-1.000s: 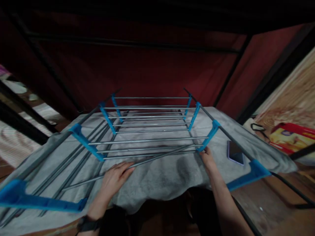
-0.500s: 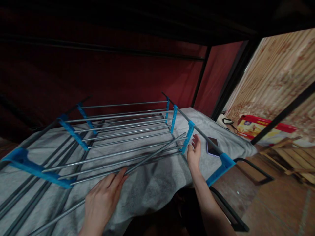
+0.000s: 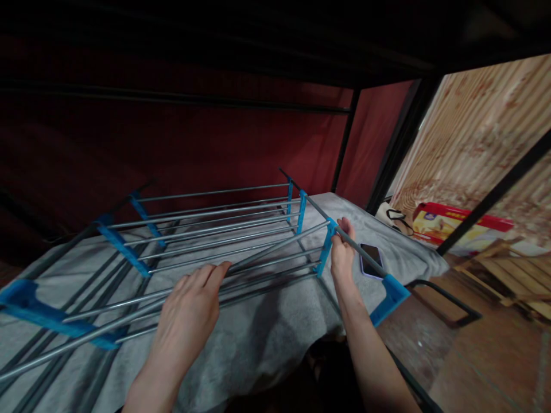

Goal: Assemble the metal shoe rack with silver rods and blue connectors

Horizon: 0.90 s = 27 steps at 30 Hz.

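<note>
A grey metal rod [image 3: 275,248] lies slantwise across a rack of metal tubes and blue plastic brackets. My left hand [image 3: 193,307] is closed around the rod near its middle, palm down. The rod's far end meets the top of a blue bracket [image 3: 326,250] on the rack's right side. There my right hand [image 3: 343,255] grips that bracket from the outside, thumb against it and fingers up beside the side rail [image 3: 316,207]. Several crossbars [image 3: 241,229] join the left brackets [image 3: 123,246] to the right ones.
The rack rests on a grey cloth [image 3: 275,332]. A phone [image 3: 371,259] lies on it, right of my right hand. Loose tubes [image 3: 81,321] extend at left. Black frame posts [image 3: 398,143], a red and yellow box [image 3: 460,221] and a wooden slatted piece [image 3: 508,272] are at right.
My left hand has raised the rod, and its far end has moved up to the bracket's top. My right hand, open before, has closed on the bracket.
</note>
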{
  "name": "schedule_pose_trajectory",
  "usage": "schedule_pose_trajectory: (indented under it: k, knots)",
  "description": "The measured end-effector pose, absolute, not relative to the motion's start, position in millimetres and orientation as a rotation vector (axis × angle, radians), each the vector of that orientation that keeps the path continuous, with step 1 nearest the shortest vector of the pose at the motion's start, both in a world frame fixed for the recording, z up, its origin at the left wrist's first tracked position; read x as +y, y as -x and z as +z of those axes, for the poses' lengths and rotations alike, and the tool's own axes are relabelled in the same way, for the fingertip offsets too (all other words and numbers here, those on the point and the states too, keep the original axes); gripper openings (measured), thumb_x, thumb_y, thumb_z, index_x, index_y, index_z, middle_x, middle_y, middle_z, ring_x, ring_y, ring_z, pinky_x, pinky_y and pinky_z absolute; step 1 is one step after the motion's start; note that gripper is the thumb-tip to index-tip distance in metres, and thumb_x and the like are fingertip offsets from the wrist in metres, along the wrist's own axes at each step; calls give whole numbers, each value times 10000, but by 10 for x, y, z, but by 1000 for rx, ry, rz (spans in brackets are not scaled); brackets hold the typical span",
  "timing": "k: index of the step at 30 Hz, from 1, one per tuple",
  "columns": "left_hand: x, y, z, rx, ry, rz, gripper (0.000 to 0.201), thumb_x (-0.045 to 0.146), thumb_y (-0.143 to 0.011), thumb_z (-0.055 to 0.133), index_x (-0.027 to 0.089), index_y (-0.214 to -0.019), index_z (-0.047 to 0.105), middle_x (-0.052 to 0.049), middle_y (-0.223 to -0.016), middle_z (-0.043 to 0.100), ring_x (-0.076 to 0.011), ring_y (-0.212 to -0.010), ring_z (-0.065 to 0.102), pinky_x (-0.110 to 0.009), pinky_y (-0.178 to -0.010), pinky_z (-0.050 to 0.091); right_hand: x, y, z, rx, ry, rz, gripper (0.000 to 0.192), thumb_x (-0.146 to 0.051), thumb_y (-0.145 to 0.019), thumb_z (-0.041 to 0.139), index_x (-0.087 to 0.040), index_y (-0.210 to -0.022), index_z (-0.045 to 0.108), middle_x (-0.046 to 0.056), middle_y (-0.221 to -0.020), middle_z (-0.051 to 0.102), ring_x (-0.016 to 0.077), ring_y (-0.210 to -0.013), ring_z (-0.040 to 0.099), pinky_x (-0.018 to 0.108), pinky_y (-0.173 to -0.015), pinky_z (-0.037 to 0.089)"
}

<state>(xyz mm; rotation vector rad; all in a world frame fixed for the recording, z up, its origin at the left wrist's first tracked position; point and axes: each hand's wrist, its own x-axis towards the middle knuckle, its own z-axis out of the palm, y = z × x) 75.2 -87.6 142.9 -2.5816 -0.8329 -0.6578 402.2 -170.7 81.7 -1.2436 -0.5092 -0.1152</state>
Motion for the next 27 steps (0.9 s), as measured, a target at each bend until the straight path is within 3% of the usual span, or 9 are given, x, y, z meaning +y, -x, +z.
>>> schedule_pose_trajectory:
  k: [5,27]
  knots:
    - [-781,-888,1536,-768,2639,-671,368,274,-1021,407,213,-1303,636,-62,-943,690,-209,-776,674,-323,-680,476,-1672,-3999,876,-479,1306,-87,510,-283,-754,512,-208,-1237,656,54,-1219,686,232,-1147,610,428,-1092,428]
    - [-537,-997,1397,-718,2833,-664,515,170,-970,366,302,-1417,587,-50,-1007,717,-215,-856,675,-331,-731,490,-1643,-3943,927,-440,1295,-88,541,-314,-751,552,-232,-1271,675,29,-1239,706,236,-1145,625,411,-1083,430]
